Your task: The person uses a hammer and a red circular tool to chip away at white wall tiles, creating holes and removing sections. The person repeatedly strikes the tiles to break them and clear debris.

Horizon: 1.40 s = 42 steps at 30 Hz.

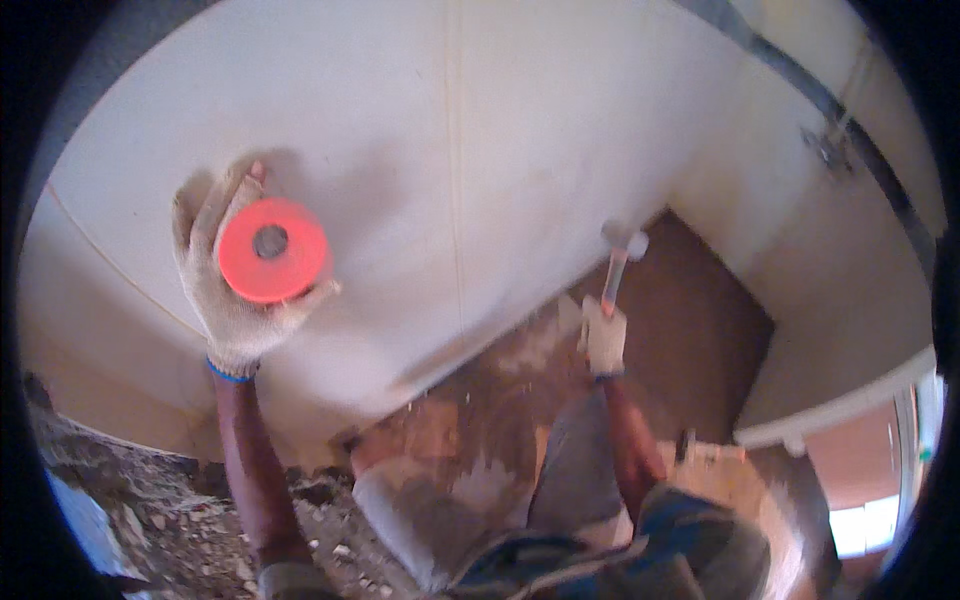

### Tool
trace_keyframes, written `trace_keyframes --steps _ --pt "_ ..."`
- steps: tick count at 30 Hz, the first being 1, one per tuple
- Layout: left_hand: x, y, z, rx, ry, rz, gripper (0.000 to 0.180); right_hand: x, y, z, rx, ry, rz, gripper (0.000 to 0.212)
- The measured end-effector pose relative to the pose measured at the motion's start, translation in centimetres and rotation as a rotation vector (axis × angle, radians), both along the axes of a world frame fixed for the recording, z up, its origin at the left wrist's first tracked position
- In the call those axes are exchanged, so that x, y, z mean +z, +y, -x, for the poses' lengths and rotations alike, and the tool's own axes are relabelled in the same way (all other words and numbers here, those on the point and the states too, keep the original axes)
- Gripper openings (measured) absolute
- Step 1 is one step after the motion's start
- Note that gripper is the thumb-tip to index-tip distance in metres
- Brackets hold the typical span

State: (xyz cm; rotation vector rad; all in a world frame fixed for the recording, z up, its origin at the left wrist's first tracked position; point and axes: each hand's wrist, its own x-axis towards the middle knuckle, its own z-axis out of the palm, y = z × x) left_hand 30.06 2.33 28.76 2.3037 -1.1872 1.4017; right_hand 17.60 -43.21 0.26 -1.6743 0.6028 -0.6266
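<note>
My left hand, in a cream knit glove, is raised against the pale wall. Its fingers wrap around a chisel seen end-on, with a round red hand guard and a grey metal end facing me. The guard hides the shaft and tip, so contact with the wall cannot be told. Lower and to the right, my gloved right hand grips a hammer by its handle. The hammer head points up and away from me, apart from the chisel, and is slightly blurred.
A dark pipe or cable runs along the wall at upper right, beside a small metal fitting. Stone rubble lies at lower left. The floor is brown. A bright opening shows at lower right.
</note>
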Motion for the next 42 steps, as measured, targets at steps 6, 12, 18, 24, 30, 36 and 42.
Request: trace_keyframes --steps 6,12,18,24,30,36,42 --pt "0.0 0.4 -0.9 -0.087 0.029 0.048 0.099 12.9 2.3 -0.8 -0.108 -0.739 -0.113 0.038" --pt "-0.7 0.9 -1.4 -0.309 0.131 0.182 0.099 7.6 4.9 -9.5 -0.209 -0.671 -0.089 0.03" --pt "-1.4 2.1 -1.4 -0.342 0.096 0.207 0.091 -0.9 4.4 -3.0 -0.095 0.228 -0.074 0.026" --pt "-2.3 2.1 -1.8 -0.407 0.107 0.291 0.086 2.7 7.6 5.9 -0.288 0.198 -0.245 0.024" --pt "-2.5 1.6 -1.9 -0.462 0.121 0.368 0.082 14.3 7.6 6.5 -0.199 -0.154 -0.016 0.024" --pt "-2.8 1.3 -1.8 -0.468 0.12 0.387 0.079 22.2 9.2 8.3 -0.333 -0.348 0.207 0.025" --pt "-2.5 1.7 -2.1 -0.401 0.152 0.27 0.085 23.7 9.5 8.3 -0.342 -0.882 0.209 0.036"
